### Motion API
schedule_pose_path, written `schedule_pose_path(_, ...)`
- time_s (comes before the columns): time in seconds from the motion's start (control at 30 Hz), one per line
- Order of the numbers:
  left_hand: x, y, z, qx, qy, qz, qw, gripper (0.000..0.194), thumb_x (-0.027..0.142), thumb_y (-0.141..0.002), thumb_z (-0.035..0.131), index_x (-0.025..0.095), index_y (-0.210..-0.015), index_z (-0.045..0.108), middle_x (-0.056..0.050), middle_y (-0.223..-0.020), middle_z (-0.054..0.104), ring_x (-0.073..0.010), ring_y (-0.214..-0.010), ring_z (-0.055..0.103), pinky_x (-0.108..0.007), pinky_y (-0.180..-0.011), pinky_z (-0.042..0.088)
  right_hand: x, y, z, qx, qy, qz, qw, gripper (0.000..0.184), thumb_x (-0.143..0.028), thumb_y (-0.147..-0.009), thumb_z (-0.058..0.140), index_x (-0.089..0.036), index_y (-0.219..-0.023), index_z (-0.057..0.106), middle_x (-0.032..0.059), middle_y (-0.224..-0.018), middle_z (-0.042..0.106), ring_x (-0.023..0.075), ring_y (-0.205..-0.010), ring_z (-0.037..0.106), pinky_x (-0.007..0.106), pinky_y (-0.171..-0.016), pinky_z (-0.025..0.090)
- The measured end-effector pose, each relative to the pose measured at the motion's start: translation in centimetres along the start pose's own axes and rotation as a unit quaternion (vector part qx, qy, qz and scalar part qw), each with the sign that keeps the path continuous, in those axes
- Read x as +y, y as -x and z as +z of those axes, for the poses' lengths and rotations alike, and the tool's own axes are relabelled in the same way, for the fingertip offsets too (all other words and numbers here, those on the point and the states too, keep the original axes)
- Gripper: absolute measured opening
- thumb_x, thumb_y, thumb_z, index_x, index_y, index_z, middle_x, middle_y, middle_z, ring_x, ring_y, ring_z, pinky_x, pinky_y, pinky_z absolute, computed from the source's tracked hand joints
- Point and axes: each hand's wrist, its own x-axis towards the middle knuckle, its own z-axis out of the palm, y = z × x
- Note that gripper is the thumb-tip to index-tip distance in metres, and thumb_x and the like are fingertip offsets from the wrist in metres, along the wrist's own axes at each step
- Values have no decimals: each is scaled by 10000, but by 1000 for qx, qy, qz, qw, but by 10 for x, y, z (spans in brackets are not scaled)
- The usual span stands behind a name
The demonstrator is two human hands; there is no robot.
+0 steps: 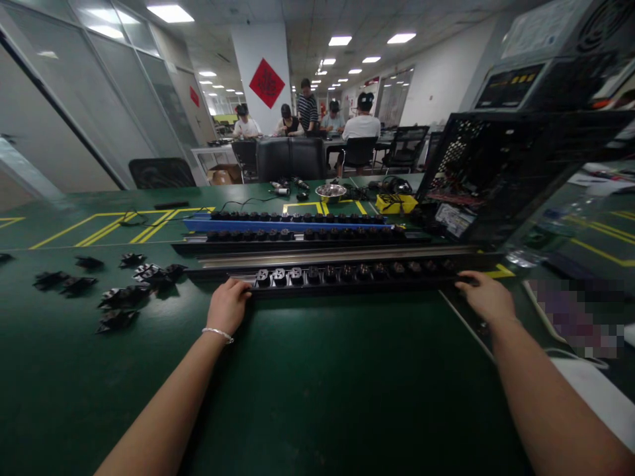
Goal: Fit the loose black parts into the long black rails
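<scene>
A long black power strip (pixel 354 289) with a row of round socket modules lies across the green table in front of me. My left hand (pixel 229 305) is closed on its left end, thumb and fingers around the edge. At the far right end, the fingers of my right hand (pixel 483 296) pinch the strip's edge. Just behind it runs a long metal-lined channel (pixel 342 255). Farther back are another black strip (pixel 297 247) and a blue strip (pixel 278 225), both with similar modules in rows.
Several loose black pieces (pixel 124 295) lie on the left of the green table (pixel 317 383). An open computer case (pixel 501 172) stands at right, beside a clear bottle (pixel 538 231). A yellow tray (pixel 395 203) and metal bowl (pixel 331 192) sit at the back. Several people work beyond.
</scene>
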Motion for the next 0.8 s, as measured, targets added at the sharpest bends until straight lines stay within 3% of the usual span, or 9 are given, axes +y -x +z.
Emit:
schedule_pose_path(0.17, 16, 6, 1, 2, -35, -28, 999, 286, 247, -868, 388, 237, -1072, 589, -79, -1140, 604, -264, -1075, 541, -630, -1044, 230, -3, 11, 17, 43, -25, -19, 999, 518, -270, -793, 495, -105, -1285, 496, 187, -1213, 574, 275, -1054, 544, 355, -854, 398)
schedule_pose_path(0.3, 27, 10, 5, 4, -54, -1, 999, 311, 276, -889, 360, 225, -1116, 567, -88, -1139, 613, -259, -1110, 518, -617, -1066, 195, -6, 15, 22, 57, -45, -42, 996, 584, -269, -792, 477, -34, -1325, 426, 231, -1279, 508, 283, -1133, 493, 360, -895, 370)
schedule_pose_path(0.53, 43, 12, 12, -6, -93, 0, 996, 444, 443, -823, 484, 274, -1232, 525, -99, -1191, 589, -321, -1170, 453, -671, -1057, 87, -6, 14, 20, 62, -51, -57, 995, 575, -280, -778, 475, -7, -1284, 452, 251, -1226, 519, 286, -1107, 491, 359, -857, 368)
schedule_pose_path(0.67, 46, 11, 11, -5, -77, -5, 997, 474, 508, -812, 475, 275, -1219, 539, -100, -1191, 594, -329, -1176, 452, -659, -1060, 75, -5, 12, 23, 68, -47, -55, 995, 554, -274, -760, 488, -27, -1256, 478, 234, -1153, 555, 269, -1036, 517, 353, -802, 380)
schedule_pose_path(0.8, 52, 4, 11, 28, -10, -53, 998, 467, 536, -855, 372, 234, -1156, 565, -87, -1108, 652, -284, -1132, 510, -546, -1094, 134, -1, 7, 30, 94, -30, -56, 994, 534, -284, -754, 489, -43, -1230, 498, 216, -1094, 571, 247, -961, 530, 342, -757, 393)
